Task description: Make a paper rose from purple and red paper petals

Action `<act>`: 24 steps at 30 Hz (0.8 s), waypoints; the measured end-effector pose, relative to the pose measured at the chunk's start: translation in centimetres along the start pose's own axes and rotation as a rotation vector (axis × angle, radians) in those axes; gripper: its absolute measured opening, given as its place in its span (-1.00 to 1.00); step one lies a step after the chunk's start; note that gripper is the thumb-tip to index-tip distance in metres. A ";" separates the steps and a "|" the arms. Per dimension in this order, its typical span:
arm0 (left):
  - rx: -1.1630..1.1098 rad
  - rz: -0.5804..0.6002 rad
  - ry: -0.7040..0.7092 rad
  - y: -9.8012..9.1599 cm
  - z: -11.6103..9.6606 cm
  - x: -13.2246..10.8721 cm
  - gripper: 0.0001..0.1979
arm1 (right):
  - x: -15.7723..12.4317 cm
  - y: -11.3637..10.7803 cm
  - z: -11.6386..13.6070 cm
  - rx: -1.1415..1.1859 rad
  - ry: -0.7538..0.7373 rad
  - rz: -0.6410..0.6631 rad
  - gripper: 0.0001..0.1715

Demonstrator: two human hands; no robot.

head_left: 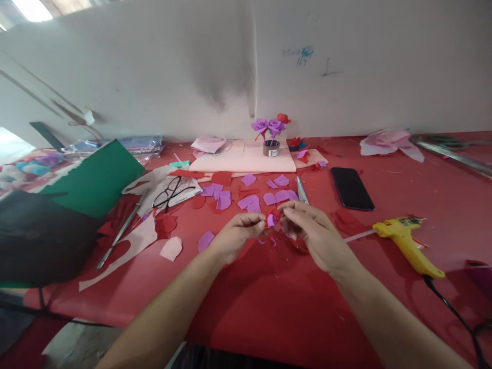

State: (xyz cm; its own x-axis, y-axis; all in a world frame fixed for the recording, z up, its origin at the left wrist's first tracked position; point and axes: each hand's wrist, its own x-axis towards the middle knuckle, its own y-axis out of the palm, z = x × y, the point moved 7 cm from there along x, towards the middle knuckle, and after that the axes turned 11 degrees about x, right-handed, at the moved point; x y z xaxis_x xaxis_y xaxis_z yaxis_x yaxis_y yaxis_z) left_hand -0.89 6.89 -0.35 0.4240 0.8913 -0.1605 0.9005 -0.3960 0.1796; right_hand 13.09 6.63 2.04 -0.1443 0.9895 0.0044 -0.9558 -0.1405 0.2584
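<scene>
Between my two hands is a small paper flower (272, 219) with a purple middle and red petals around it. My left hand (237, 233) pinches its left side between thumb and fingers. From the right, my right hand (309, 228) has its fingers closed on the flower's red edge, and the fingertips are partly hidden. A red strip (298, 247) hangs beneath my right hand. Purple paper petals (251, 203) lie on the red tabletop (246, 307) just beyond my hands, and scissors (302, 192) point away behind my right hand.
A yellow glue gun (409, 246) with a cord lies at right, near a black phone (351, 188). Finished paper flowers (269, 125) stand in a brown ring (271, 148) at the back. Eyeglasses (169, 193), paper scraps (134, 241) and a metal rod (119, 236) are at left.
</scene>
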 end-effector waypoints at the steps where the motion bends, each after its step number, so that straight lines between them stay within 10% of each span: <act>1: -0.029 -0.013 0.007 0.0 0.0 0.0 -0.72 | 0.0 0.2 0.0 -0.012 0.002 0.015 -0.73; 10: -0.305 -0.089 0.034 0.0 1.1 0.4 -0.80 | -0.5 0.5 0.8 -0.068 -0.087 -0.047 -0.83; 24: -0.391 -0.137 0.021 1.3 1.6 -0.1 -0.79 | -3.5 2.5 3.1 -0.607 -0.747 -0.192 -0.90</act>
State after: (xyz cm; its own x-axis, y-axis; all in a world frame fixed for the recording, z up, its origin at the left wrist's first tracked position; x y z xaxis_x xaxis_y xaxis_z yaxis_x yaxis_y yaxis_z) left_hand 0.40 5.94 -1.71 0.2974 0.9359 -0.1890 0.8421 -0.1638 0.5138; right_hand 12.02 2.90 5.62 0.0272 0.7342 0.6784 -0.9456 0.2390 -0.2208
